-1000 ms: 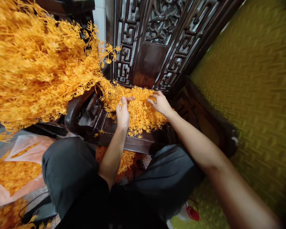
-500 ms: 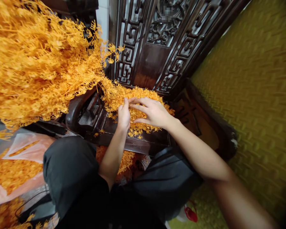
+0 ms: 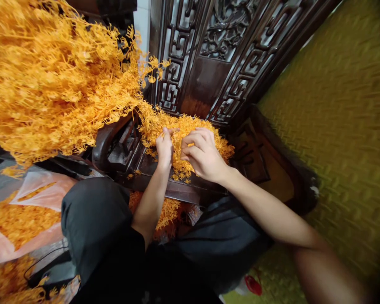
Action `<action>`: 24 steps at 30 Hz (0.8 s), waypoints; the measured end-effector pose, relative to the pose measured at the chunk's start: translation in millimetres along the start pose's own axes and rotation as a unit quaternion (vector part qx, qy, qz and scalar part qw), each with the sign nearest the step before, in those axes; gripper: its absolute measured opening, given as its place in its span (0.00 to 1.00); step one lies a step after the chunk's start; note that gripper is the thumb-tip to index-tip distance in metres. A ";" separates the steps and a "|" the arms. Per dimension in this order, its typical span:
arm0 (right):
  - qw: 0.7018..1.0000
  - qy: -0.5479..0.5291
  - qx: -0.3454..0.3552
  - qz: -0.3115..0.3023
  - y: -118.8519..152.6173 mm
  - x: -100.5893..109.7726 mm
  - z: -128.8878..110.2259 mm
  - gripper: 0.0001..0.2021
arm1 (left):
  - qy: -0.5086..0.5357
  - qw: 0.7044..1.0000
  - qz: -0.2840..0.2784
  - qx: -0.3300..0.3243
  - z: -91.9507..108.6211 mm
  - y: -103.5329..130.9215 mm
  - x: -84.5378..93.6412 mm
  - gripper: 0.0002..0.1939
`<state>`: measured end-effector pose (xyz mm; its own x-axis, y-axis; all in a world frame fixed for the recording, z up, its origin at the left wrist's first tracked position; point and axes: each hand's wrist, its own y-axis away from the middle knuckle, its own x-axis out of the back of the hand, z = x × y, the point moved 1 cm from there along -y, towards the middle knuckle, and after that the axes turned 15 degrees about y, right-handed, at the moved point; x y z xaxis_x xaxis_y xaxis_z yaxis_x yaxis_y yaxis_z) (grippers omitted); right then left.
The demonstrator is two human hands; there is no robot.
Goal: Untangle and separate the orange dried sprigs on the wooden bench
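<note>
My left hand (image 3: 165, 148) is held over a pile of small orange plastic flower-like pieces (image 3: 158, 120) on a dark wooden seat (image 3: 145, 166). Its thumb points up and one finger reaches right, while the other fingers look curled in; whatever they grip is hidden. To its right, a short gap away, my right hand (image 3: 202, 153) hovers above the same pile. Those fingers are bent together in a pinch, and I cannot make out anything between them.
A large heap of orange branching sprigs (image 3: 50, 80) rises at the left. Carved dark wood (image 3: 205, 76) stands behind the seat. At the lower left lies a pale plastic bag (image 3: 47, 190) with orange pieces. More orange sprigs (image 3: 168, 213) show below the seat.
My right hand has drawn away from my left hand, and its fingers have gone from stretched out to curled. My left hand stays nearly in place. The view has shifted slightly.
</note>
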<state>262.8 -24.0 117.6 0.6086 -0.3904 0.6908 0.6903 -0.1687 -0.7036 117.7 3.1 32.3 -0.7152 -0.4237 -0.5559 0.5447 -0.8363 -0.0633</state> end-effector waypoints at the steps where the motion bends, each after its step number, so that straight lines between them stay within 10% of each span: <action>1: 1.000 -0.029 -0.002 0.001 0.4 3.1 -3.3 0.03 | -0.008 1.000 -0.002 -0.003 -1.1 -3.8 0.3 0.29; 9: 0.988 -0.111 -0.090 0.067 7.1 27.6 -0.5 0.04 | 0.066 0.991 0.100 0.054 -29.5 -23.9 13.5 0.26; 17: 0.933 0.014 -0.360 -0.029 54.6 -31.1 96.5 0.04 | 0.204 0.964 -0.067 0.157 -6.6 4.4 5.4 0.30; 24: 0.956 -0.094 -0.272 -0.054 15.2 -21.6 58.1 0.12 | 0.202 0.960 -0.141 0.137 1.2 9.8 0.5 0.26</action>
<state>282.9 34.5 101.8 0.6400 -0.1826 0.7464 0.4791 -0.6646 -0.5734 122.2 -5.8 32.4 -0.5586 -0.0447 -0.8282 0.1805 -0.9812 -0.0687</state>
